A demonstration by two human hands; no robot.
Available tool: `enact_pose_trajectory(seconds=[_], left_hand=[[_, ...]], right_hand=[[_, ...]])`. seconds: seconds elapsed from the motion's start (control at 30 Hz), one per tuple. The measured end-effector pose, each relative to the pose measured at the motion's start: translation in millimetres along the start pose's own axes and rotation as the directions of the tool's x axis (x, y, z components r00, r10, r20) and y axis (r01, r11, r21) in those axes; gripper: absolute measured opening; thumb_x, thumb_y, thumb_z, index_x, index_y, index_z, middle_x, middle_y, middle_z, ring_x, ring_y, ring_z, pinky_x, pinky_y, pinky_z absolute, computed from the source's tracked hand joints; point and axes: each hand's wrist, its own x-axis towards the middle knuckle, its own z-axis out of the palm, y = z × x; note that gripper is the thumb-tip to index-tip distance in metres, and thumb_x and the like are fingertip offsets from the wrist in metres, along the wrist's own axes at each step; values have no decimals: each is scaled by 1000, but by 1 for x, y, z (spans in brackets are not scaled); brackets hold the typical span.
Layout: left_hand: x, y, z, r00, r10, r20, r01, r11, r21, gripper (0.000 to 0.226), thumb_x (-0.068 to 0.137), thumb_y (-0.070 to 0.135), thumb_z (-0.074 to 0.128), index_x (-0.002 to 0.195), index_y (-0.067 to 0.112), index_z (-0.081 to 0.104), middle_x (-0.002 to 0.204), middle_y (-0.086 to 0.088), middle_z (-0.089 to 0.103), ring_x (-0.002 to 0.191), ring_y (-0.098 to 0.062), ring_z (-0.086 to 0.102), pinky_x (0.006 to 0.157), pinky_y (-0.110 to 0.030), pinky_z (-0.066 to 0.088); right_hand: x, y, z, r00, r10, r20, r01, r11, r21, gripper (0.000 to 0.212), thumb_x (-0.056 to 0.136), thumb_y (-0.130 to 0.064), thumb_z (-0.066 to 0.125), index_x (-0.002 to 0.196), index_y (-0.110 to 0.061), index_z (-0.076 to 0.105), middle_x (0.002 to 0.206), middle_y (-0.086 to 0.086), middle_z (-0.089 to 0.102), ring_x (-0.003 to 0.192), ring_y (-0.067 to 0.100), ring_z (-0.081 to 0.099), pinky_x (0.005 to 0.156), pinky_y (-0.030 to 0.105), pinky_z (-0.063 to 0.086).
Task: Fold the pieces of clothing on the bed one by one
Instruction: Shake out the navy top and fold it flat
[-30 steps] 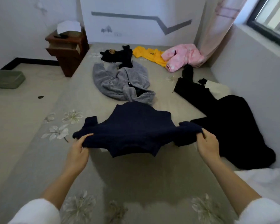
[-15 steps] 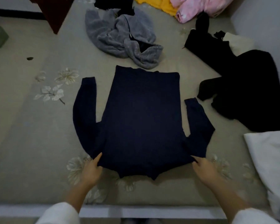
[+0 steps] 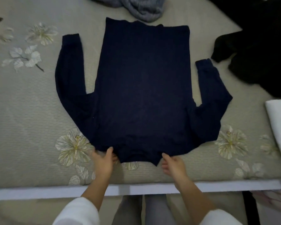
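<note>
Left grip [image 3: 104, 161], right grip [image 3: 173, 164] hold sweater [image 3: 141, 86]; grey garment [image 3: 143, 8] beyond.

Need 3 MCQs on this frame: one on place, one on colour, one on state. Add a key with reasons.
1. Where does the grey garment lie?
A. beyond the far edge of the sweater
B. under the hands
C. on top of one sleeve

2. What colour is the sweater?
A. pink
B. navy
C. yellow

3. How does the sweater lie?
A. folded into a square
B. lifted in the air
C. flat on the bed, both sleeves out

Key:
1 A: it is bunched at the top of the view, past the sweater's far edge.
2 B: the cloth is dark blue throughout.
3 C: the body and both sleeves lie spread out, with the left hand and right hand at the near edge by the collar.
</note>
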Motion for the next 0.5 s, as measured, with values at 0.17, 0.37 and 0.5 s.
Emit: enact_pose_trajectory(seconds=[0.17, 0.37, 0.5], left_hand=[[-1, -8, 20, 999, 39, 1, -39, 998, -41, 72, 83, 1, 68, 140, 13, 24, 130, -13, 55, 113, -33, 59, 91, -48, 53], [-2, -18, 5, 993, 100, -63, -84, 971, 223, 82, 77, -8, 63, 145, 14, 24, 139, -11, 50, 123, -28, 51, 108, -39, 37], [-8, -19, -1, 995, 75, -58, -53, 945, 321, 90, 78, -4, 67, 148, 15, 13, 144, -13, 43, 125, -31, 48, 103, -34, 35]], right_hand=[[6, -7, 31, 991, 57, -123, -38, 988, 151, 21, 82, -17, 74, 86, -2, 60, 76, 11, 66, 60, 19, 61, 49, 25, 49], [4, 9, 12, 992, 103, -76, -106, 994, -39, 12, 80, -6, 66, 76, -4, 55, 59, 9, 59, 49, 18, 53, 42, 24, 40], [2, 18, 2, 997, 51, -65, -65, 969, -237, 24, 82, -17, 71, 70, -2, 56, 63, 12, 64, 56, 22, 59, 56, 33, 51]])
